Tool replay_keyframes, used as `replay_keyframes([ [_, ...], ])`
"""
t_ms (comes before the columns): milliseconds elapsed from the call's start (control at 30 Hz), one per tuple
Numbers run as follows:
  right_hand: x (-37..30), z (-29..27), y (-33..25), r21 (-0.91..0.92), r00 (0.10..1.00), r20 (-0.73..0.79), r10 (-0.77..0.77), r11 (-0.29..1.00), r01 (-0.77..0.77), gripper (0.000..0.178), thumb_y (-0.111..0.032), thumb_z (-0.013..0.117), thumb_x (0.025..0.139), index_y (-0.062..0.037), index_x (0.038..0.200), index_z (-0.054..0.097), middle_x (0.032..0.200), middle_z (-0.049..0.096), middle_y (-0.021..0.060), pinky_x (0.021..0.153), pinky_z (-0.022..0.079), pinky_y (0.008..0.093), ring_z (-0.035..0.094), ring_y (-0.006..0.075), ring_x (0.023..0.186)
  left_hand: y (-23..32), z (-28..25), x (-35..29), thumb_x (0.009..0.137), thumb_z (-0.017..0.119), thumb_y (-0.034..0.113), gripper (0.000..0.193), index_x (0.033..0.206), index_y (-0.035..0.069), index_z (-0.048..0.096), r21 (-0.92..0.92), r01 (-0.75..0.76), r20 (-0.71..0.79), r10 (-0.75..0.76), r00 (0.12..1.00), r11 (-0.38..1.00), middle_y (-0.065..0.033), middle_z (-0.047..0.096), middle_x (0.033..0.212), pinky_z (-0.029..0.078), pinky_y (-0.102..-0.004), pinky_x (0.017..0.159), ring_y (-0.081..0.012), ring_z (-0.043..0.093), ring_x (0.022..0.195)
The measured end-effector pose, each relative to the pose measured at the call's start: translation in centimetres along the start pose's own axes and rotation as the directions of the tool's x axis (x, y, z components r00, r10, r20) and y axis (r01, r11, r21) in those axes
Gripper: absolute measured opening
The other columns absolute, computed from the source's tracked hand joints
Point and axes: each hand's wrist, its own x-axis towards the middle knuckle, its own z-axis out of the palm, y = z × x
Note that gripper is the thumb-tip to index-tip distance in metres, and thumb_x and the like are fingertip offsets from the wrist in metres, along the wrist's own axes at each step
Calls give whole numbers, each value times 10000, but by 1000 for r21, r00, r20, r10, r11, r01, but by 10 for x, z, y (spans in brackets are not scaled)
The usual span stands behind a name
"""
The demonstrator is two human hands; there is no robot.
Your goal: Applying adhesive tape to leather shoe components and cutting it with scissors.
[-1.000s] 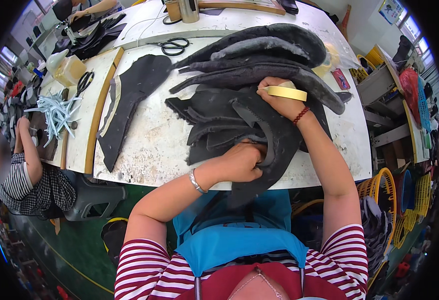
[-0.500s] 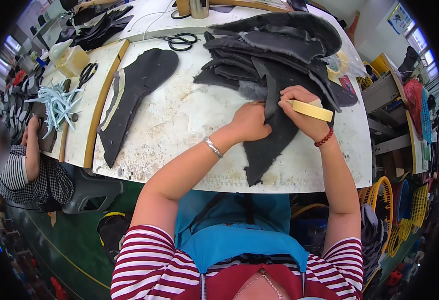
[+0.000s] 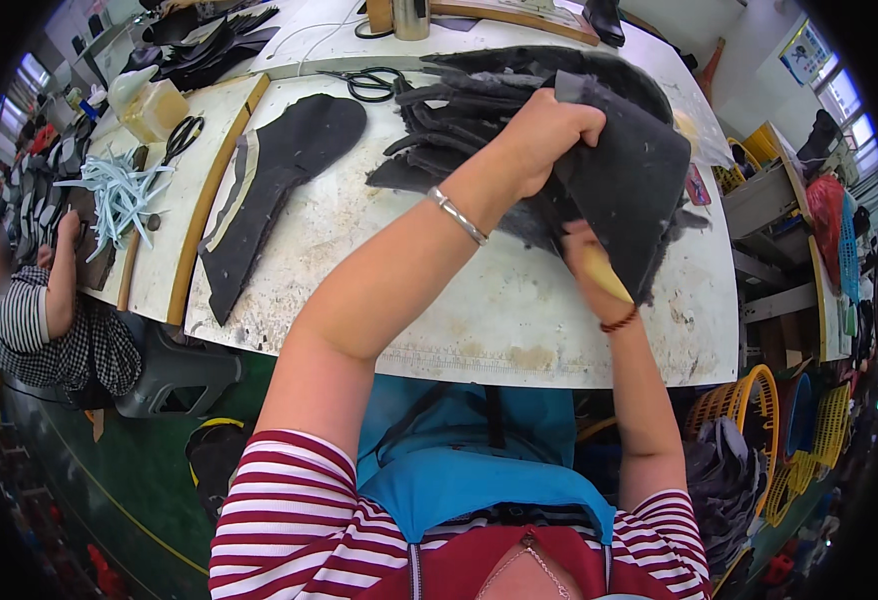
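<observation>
My left hand (image 3: 549,138) is closed on the upper edge of a black fleece-backed boot-upper piece (image 3: 631,175), holding it up and tilted over the table. Below it, my right hand (image 3: 583,262) is blurred, with its fingertips near the piece's underside. A pale yellow roll of tape (image 3: 607,276) stays with that hand, partly covered by the hanging piece. Behind my hands lies a pile of similar black pieces (image 3: 439,125), furry edges showing. A separate black piece with a cream strip along one edge (image 3: 294,150) lies flat to the left.
Black-handled scissors (image 3: 371,84) lie beyond the pile's left end. On the side bench (image 3: 184,200) are pale blue strips (image 3: 117,195), more scissors (image 3: 183,138) and a yellowish container (image 3: 154,110). A co-worker (image 3: 59,310) sits at left. Yellow baskets (image 3: 744,410) stand at lower right.
My left hand has moved up and away from me, lifting the black piece off the table and swinging it right. My right hand has dropped slightly toward me with the tape roll.
</observation>
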Motion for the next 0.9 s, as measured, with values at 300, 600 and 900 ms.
replay_keyframes([
  [300, 30, 24, -41, 317, 971, 127, 203, 919, -234, 286, -134, 682, 929, -68, 1206, 657, 1217, 669, 138, 1056, 452, 434, 649, 329, 1115, 9, 2, -87, 706, 634, -53, 505, 1210, -17, 638, 152, 346, 95, -362, 927, 926, -32, 664, 972, 499, -260, 691, -109, 607, 808],
  [600, 28, 24, 25, 167, 970, 241, -19, 986, -22, 241, -142, 713, 902, -69, 1128, 671, 1159, 670, 148, 929, 519, 418, 668, 343, 1020, 7, -114, -179, 758, 624, 39, 445, 1192, -39, 683, 408, 766, -328, -703, 631, 497, -25, 664, 887, 500, -257, 675, -114, 611, 765],
  [900, -25, -16, 74, -23, 827, 547, 128, 990, -138, 375, -174, 652, 966, -50, 1320, 656, 1184, 701, 158, 951, 536, 389, 688, 329, 1097, -6, -106, -185, 787, 672, 122, 448, 1231, 70, 641, 912, 19, -195, -391, 900, -411, -203, 732, 915, 511, -472, 802, -369, 714, 887],
])
